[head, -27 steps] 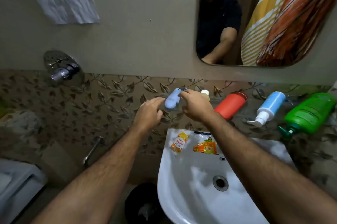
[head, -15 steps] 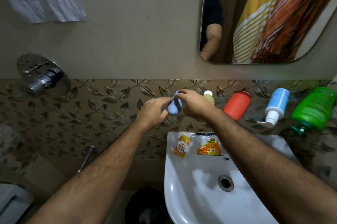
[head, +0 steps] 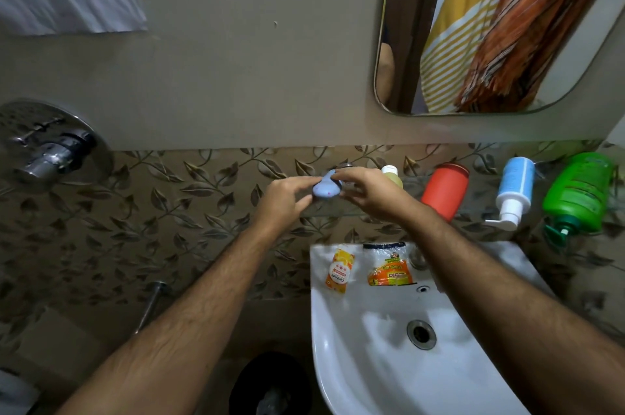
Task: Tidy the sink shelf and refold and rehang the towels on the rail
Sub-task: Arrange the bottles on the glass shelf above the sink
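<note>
Both hands settle the pale blue bottle [head: 325, 187] at the glass shelf's [head: 480, 208] left end

Since a moment ago the bottle has tipped from slanting to nearly flat on the shelf, so this item looks almost placed; the left hand [head: 283, 201] pinches its near end between curled fingers [head: 304, 182]; the right hand [head: 369, 192] curls over its far side, thumb beneath; the yellow bottle [head: 392, 174] stands just beside.

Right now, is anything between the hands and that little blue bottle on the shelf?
No. Both the left hand and right hand already touch the blue bottle, fingers on either side. The yellow bottle stands just right of it.
</note>
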Motion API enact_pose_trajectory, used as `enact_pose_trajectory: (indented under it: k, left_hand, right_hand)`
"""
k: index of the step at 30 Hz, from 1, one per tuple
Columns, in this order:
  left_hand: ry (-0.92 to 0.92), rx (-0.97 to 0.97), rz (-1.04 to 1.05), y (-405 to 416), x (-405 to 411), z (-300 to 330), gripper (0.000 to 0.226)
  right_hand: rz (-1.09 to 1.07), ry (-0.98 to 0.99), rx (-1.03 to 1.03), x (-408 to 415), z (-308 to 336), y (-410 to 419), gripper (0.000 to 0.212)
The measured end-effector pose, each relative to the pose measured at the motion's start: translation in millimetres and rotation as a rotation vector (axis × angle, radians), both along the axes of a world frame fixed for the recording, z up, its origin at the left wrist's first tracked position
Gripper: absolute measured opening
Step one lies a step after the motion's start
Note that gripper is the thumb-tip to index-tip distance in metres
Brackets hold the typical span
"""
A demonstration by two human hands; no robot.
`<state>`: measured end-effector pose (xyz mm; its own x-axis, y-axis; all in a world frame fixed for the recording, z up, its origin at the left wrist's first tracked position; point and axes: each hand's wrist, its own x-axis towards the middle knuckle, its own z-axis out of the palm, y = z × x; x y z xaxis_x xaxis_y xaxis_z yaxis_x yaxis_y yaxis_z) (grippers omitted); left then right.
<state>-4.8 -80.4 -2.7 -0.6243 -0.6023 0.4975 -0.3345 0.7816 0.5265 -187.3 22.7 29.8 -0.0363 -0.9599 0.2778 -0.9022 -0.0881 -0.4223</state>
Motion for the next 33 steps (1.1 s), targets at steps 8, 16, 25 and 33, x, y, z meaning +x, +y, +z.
enact_pose_trajectory:
  k: [8, 16, 25, 33]
  left_hand:
    - [0.186, 0.216, 0.024, 3, -11, 18, 0.026]
    - [0.148, 0.254, 0.040, 9, -11, 22, 0.032]
    - [0.170, 0.276, 0.062, 16, -13, 22, 0.035]
    - [0.149, 0.291, 0.082, 16, -12, 18, 0.045]
  right_hand:
    - [-0.084, -0.296, -0.070, 5, 4, -1, 0.017]
    - [-0.151, -0.369, -0.068, 9, 0, -1, 0.019]
    - [-0.211, -0.313, -0.100, 12, 3, -3, 0.021]
    - [-0.234, -0.276, -0.062, 12, 0, -2, 0.028]
